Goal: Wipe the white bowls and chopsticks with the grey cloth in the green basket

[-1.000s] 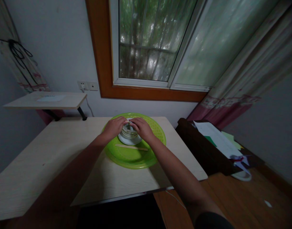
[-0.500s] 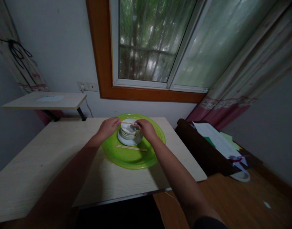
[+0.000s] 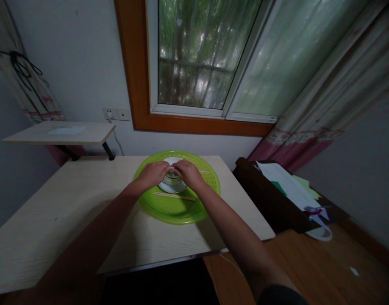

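Note:
My left hand (image 3: 153,173) and my right hand (image 3: 188,173) meet above a stack of small bowls (image 3: 173,178), fingertips pinched together. Thin light chopsticks (image 3: 204,171) stick out to the right from behind my right hand; the rest is hidden by my fingers. The stack stands on a white plate (image 3: 173,188), with the top bowl partly covered by my hands. Both plate and bowls are on a round green tray (image 3: 178,218). A pair of wooden chopsticks (image 3: 174,196) lies on the tray in front of the plate.
Under the tray is a pale wooden table (image 3: 76,199), with a raised shelf (image 3: 61,133) at its back left. A window (image 3: 194,55) is behind. To the right, papers (image 3: 283,186) lie on a dark brown piece of furniture (image 3: 261,199).
My hands have closed in on each other over the bowls. The chopsticks that spanned the gap between them now show past my right hand. The pair on the tray has stayed put.

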`<action>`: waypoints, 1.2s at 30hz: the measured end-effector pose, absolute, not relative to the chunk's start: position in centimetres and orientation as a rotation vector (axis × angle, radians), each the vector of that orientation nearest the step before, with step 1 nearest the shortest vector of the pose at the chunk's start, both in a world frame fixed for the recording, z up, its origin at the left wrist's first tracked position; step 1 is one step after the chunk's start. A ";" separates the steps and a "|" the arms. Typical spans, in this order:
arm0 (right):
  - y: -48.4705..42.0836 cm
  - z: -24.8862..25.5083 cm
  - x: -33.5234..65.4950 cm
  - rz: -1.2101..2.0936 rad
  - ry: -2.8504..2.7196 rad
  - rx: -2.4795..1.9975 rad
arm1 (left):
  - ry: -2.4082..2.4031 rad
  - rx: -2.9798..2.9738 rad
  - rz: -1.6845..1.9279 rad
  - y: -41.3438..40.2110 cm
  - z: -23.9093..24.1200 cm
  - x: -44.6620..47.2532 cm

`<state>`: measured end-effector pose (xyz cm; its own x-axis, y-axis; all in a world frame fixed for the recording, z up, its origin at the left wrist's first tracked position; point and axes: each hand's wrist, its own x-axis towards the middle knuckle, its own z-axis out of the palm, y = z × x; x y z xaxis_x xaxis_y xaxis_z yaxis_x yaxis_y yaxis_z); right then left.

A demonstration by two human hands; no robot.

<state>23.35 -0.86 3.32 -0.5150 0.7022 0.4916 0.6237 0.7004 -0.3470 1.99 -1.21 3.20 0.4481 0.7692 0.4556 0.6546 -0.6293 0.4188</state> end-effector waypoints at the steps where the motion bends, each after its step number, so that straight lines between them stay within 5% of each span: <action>1: -0.9 3.3 23.3 0.144 -2.297 -1.014 | 1.257 2.541 0.913 -1.2 3.2 2.2; 16: -0.4 3.4 25.2 0.064 -2.207 -1.267 | 1.428 2.367 0.952 0.5 2.9 -5.3; 36: -0.8 3.1 24.7 0.161 -2.188 -1.180 | 1.450 2.516 0.840 -0.6 3.1 -3.2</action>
<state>24.71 -0.82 3.12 -0.3931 0.7863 0.4766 0.7083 0.5895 -0.3883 -3.17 -0.61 3.10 0.3875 0.8287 0.4039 0.7629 -0.5342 0.3641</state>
